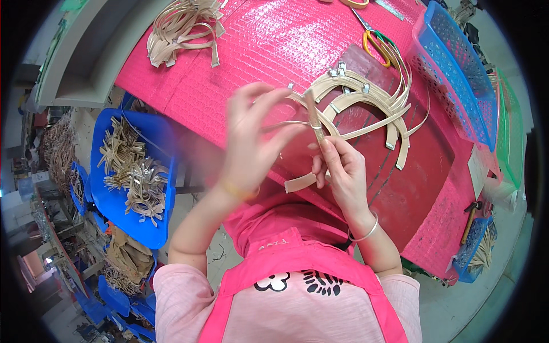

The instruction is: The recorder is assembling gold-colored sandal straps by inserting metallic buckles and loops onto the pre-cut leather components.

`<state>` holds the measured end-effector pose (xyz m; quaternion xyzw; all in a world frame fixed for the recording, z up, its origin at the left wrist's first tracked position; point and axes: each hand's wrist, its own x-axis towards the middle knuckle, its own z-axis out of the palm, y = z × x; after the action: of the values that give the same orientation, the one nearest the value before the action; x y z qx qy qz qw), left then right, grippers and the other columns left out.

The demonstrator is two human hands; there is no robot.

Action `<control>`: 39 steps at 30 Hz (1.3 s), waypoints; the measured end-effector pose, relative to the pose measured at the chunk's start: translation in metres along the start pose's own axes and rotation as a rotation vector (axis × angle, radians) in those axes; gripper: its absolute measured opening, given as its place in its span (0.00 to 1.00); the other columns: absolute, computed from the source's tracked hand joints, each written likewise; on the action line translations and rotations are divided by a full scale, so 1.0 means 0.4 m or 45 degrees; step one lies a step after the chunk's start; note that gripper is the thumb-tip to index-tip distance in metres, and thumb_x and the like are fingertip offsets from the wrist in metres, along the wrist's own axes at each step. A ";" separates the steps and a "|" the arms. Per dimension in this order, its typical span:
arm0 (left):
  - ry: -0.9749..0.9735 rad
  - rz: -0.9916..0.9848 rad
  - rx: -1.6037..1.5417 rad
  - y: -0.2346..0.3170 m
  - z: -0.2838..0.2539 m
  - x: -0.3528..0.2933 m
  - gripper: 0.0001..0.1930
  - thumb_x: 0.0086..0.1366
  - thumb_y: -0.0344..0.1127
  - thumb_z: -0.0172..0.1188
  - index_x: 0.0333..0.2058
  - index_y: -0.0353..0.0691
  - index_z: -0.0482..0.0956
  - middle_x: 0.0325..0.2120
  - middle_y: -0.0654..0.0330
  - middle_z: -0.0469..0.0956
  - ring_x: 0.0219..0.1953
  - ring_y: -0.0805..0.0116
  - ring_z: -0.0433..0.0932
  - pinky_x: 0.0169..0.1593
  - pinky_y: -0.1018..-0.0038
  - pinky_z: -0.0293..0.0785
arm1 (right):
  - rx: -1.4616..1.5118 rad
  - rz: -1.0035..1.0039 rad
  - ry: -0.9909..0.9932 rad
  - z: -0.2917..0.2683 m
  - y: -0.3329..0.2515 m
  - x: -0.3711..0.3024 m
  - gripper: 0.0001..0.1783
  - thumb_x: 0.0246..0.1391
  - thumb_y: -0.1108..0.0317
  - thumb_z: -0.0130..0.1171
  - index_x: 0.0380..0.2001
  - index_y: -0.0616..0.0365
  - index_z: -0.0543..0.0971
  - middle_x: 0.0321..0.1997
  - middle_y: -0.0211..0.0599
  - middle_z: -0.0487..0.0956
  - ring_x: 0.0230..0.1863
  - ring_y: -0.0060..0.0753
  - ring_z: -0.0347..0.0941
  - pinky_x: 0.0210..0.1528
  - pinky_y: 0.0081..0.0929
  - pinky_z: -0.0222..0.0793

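Note:
My left hand [249, 134] is raised left of the work, smeared by motion. Its fingers and thumb stand apart, with nothing visible between them. In a closed grip, my right hand [342, 168] holds a narrow beige strap [301, 183], whose loose end sticks out to the left below the fingers. A slim brownish strip [313, 111] rises from the same fingertips; whether it belongs to that strap, I cannot tell. Beyond the hands lie several curved beige straps [366, 100] with small metal buckles, spread over a dark red board [414, 151].
Yellow-and-green-handled scissors [376, 46] lie past the straps on the pink-covered table [189, 94]. A bundle of beige straps [186, 31] sits at the far left. Blue, pink and green baskets [457, 74] line the right edge. A blue bin [108, 197] of straps stands left.

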<state>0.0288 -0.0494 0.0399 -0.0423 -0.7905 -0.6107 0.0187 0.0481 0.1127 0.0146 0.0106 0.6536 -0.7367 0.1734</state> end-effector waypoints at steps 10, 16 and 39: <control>0.012 -0.181 -0.646 -0.034 0.080 -0.039 0.08 0.59 0.28 0.50 0.33 0.29 0.71 0.26 0.58 0.75 0.29 0.74 0.75 0.32 0.78 0.73 | -1.064 -0.723 0.083 0.004 -0.036 -0.029 0.15 0.46 0.78 0.49 0.41 0.64 0.71 0.25 0.46 0.69 0.27 0.43 0.66 0.30 0.29 0.63; -0.204 -0.540 -1.053 -0.010 0.096 -0.042 0.07 0.61 0.29 0.46 0.36 0.32 0.66 0.26 0.54 0.75 0.29 0.67 0.77 0.33 0.75 0.75 | -0.596 -0.408 0.145 -0.034 -0.152 0.025 0.10 0.39 0.78 0.57 0.30 0.61 0.75 0.18 0.34 0.67 0.17 0.22 0.63 0.17 0.18 0.56; -0.119 -0.472 -0.880 -0.003 0.142 -0.054 0.12 0.61 0.33 0.47 0.37 0.29 0.74 0.29 0.56 0.76 0.30 0.73 0.74 0.34 0.80 0.72 | -1.094 -1.415 -0.034 -0.129 -0.028 -0.006 0.11 0.32 0.73 0.60 0.27 0.55 0.76 0.27 0.31 0.75 0.28 0.29 0.72 0.33 0.26 0.66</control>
<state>0.0515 0.0042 0.0227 0.0698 -0.5324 -0.8313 -0.1433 0.0364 0.1639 0.0183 -0.4037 0.7932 -0.3926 -0.2319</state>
